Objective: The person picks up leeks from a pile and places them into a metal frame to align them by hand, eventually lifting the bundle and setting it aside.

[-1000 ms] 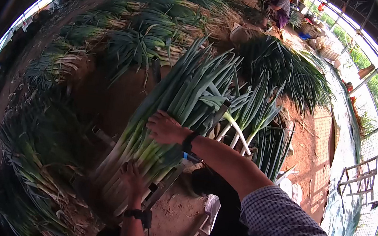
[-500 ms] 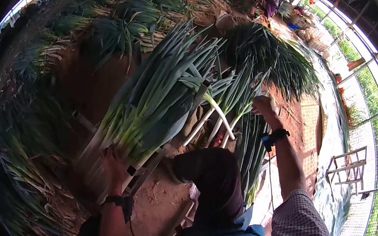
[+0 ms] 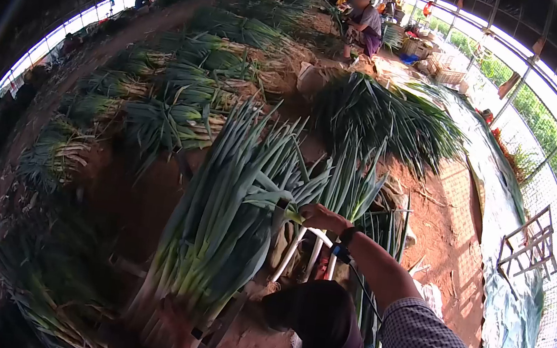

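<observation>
A thick bundle of green onions [image 3: 212,235] lies on a metal frame [image 3: 222,323] in front of me, leaves pointing away. My left hand [image 3: 177,321] rests on the pale stems at its near end, fingers stretched out in shadow. To the right, my right hand [image 3: 323,218] is closed around a single green onion [image 3: 295,216] where leaves meet white stem, beside an upright post of the frame. Other loose green onions [image 3: 353,190] lean just beyond this hand, their white stems pointing down toward my knee [image 3: 316,318].
Behind the frame a large heap of green onions [image 3: 383,117] lies on the soil. Several bunches [image 3: 181,113] cover the ground at left. Another person [image 3: 364,28] sits at the back near baskets [image 3: 451,70]. A wooden rack [image 3: 528,239] stands at right by the mesh wall.
My right hand has moved left and down from the leaning green onions and closed on the one by the post. My left hand stays on the bundle. The view has tilted up.
</observation>
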The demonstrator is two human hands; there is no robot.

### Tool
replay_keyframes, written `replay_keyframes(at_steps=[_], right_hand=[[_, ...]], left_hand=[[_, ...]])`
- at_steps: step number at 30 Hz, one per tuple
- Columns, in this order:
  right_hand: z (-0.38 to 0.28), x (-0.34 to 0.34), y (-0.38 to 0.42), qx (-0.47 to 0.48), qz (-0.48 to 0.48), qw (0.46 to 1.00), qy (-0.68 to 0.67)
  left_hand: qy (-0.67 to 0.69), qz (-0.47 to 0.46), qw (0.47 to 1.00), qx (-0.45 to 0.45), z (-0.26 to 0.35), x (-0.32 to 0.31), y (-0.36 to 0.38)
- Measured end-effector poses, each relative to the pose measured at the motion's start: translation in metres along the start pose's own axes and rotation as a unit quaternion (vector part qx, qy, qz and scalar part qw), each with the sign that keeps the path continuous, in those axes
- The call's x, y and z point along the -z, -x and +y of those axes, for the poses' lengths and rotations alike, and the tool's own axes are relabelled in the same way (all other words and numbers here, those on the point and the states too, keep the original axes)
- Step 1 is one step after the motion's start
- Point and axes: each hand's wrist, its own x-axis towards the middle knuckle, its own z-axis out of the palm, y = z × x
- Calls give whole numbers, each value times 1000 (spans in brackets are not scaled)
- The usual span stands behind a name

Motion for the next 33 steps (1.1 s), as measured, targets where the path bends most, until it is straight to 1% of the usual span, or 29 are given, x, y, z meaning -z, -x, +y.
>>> replay_keyframes(at_steps=[1,2,3,5,7,8,9,11,13,15,18,19,21,23,24,25,26,27,28,29,30,31,32,33], right_hand=[[7,2,0,32,-9,999,34],[-10,10,10,8,-18,997,80],[-27,14,24,18,5,996,88],[-32,21,23,-21,-30,990,135],[-13,23,26,44,61,990,122],[0,25,30,62,110,985,118],[9,37,34,8,95,991,95],[-1,65,59,6,142,978,150],[1,89,71,-26,133,982,129],[-2,103,76,-21,157,964,212],[-23,124,87,-25,210,925,315],[-22,132,86,9,213,922,323],[-23,156,85,-12,195,920,339],[-44,182,102,-25,206,901,381],[-18,199,102,-26,242,883,402],[-23,215,119,-29,259,858,442],[-25,229,138,-32,266,854,447],[-17,237,149,-25,325,856,402],[-8,248,173,-81,323,845,417],[14,256,187,-126,362,831,403],[18,266,205,-218,344,824,394],[24,267,228,-250,364,825,353],[32,273,248,-311,329,827,333],[44,277,264,-367,302,837,271]], left_hand=[[-22,0,999,-36,-13,-8,-2],[-47,-1,996,-71,-29,-13,-5],[-73,0,992,-104,-27,-10,-6],[-33,7,995,-90,-23,-5,-1],[-8,-2,998,-64,-10,5,2],[-2,-13,999,-47,-6,8,3],[5,-23,999,-31,-3,10,3],[0,-21,999,-29,5,14,1],[9,-21,999,-27,11,18,1],[31,-22,999,-29,16,21,4],[-84,5,982,-171,6,21,6],[-126,1,973,-193,6,24,8],[-206,2,949,-238,11,26,3],[-115,-12,984,-138,3,16,-2],[-102,5,986,-134,-2,12,-2],[-89,21,987,-130,-8,7,-1],[-106,63,977,-172,-13,4,2],[-113,72,972,-192,-11,3,4],[-119,82,967,-211,-9,3,5],[-117,62,969,-207,-6,9,5],[-59,48,981,-178,-5,10,3],[1,38,988,-149,-5,10,1],[118,27,988,-96,-7,4,2],[123,16,988,-89,-7,2,3]])
